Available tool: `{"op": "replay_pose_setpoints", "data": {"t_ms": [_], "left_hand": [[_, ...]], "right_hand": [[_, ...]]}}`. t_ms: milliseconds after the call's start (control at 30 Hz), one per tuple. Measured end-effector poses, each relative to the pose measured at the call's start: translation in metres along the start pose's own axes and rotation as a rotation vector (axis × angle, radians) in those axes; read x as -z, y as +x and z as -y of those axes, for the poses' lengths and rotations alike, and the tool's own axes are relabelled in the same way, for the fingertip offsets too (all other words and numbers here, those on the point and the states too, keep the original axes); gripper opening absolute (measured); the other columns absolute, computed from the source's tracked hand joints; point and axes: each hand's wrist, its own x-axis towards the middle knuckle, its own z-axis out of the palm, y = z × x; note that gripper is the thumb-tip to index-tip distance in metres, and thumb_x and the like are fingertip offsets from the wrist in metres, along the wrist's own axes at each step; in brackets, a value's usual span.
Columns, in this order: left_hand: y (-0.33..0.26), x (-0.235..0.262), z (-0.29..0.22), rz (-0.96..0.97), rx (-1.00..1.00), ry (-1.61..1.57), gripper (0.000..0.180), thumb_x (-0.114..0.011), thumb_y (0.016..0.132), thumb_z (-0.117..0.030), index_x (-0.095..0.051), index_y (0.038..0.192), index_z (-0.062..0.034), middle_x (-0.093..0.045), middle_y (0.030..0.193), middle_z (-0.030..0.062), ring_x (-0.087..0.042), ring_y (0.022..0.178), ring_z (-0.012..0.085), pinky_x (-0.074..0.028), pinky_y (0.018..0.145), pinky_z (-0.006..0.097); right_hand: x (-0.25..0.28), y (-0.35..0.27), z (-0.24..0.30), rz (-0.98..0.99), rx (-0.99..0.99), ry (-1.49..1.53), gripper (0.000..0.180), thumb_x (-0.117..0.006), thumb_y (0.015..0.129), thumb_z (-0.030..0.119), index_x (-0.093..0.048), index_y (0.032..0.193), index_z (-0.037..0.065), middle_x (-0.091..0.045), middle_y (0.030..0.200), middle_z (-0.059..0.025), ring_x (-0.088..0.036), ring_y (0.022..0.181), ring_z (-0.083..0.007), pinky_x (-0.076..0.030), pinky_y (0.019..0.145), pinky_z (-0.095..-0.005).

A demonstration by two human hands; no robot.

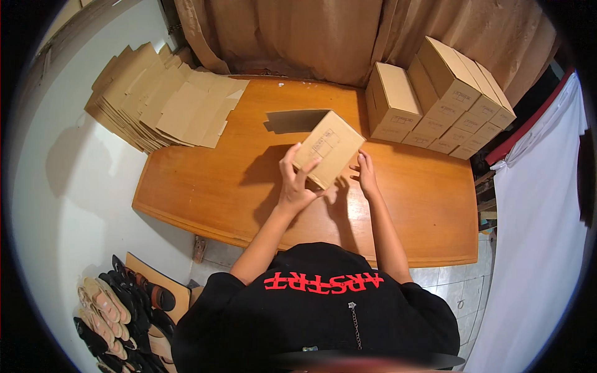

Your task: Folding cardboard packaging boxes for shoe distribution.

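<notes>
A brown cardboard box is held tilted above the middle of the wooden table, with printed markings on the side facing up. One long flap sticks out from its far left side, in shadow. My left hand grips the box at its near left corner, thumb and fingers spread over its faces. Beside the near right edge of the box is my right hand, its fingers stretched out and apart. Whether those fingertips touch the box I cannot tell.
A stack of flattened cardboard boxes lies at the table's far left. Several folded boxes are piled at the far right. Brown curtains hang behind the wooden table. Shoes stand at lower left; white cloth hangs right.
</notes>
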Motion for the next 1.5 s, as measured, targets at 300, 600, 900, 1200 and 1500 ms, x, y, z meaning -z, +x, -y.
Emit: {"op": "replay_pose_setpoints", "data": {"t_ms": [300, 600, 900, 1200, 1500], "left_hand": [[-0.037, -0.069, -0.025, 0.080, -0.273, 0.210, 0.041, -0.067, 0.069, -0.032, -0.058, 0.109, -0.0328, -0.039, 0.124, 0.0016, -0.033, 0.111, 0.0232, -0.023, 0.095, 0.046], [-0.075, -0.105, -0.030, 0.287, -0.230, -0.060, 0.044, -0.061, 0.068, -0.003, -0.060, 0.106, -0.0238, -0.035, 0.131, 0.0046, -0.031, 0.121, 0.0270, -0.024, 0.104, 0.048], [-0.091, -0.050, 0.035, -0.108, 0.439, 0.146, 0.049, -0.063, 0.073, -0.011, -0.046, 0.118, -0.0065, -0.037, 0.123, 0.0137, -0.038, 0.112, 0.0309, -0.030, 0.096, 0.043], [-0.076, -0.036, 0.098, 0.155, 0.485, 0.056, 0.046, -0.057, 0.083, -0.018, -0.044, 0.120, 0.0047, -0.040, 0.129, 0.0208, -0.039, 0.119, 0.0356, -0.031, 0.099, 0.041], [-0.066, -0.047, 0.081, 0.182, 0.454, 0.060, 0.040, -0.059, 0.081, -0.018, -0.049, 0.111, 0.0058, -0.048, 0.116, 0.0212, -0.045, 0.108, 0.0379, -0.038, 0.092, 0.041]], "right_hand": [[0.042, -0.021, -0.002, -0.068, -0.345, 0.473, 0.059, -0.043, 0.086, 0.052, -0.029, 0.128, 0.012, -0.039, 0.127, -0.0140, -0.053, 0.099, -0.0300, -0.049, 0.072, -0.0444], [0.037, 0.009, -0.067, 0.008, -0.330, 0.251, 0.083, -0.062, 0.076, 0.048, -0.023, 0.136, 0.007, -0.043, 0.123, -0.0157, -0.049, 0.102, -0.0268, -0.045, 0.079, -0.0392], [0.042, 0.036, -0.092, -0.156, -0.239, 0.349, 0.051, -0.053, 0.087, 0.019, -0.033, 0.131, 0.002, -0.053, 0.110, -0.0133, -0.054, 0.088, -0.0171, -0.046, 0.068, -0.0291], [0.022, -0.021, -0.038, -0.269, 0.468, -0.021, 0.057, -0.065, 0.076, 0.029, -0.044, 0.121, 0.002, -0.039, 0.125, -0.0191, -0.043, 0.114, -0.0301, -0.036, 0.095, -0.0386], [0.010, -0.029, -0.046, -0.277, 0.485, -0.227, 0.054, -0.073, 0.069, 0.024, -0.051, 0.114, 0.003, -0.030, 0.132, -0.0230, -0.034, 0.122, -0.0385, -0.034, 0.099, -0.0424]]}}
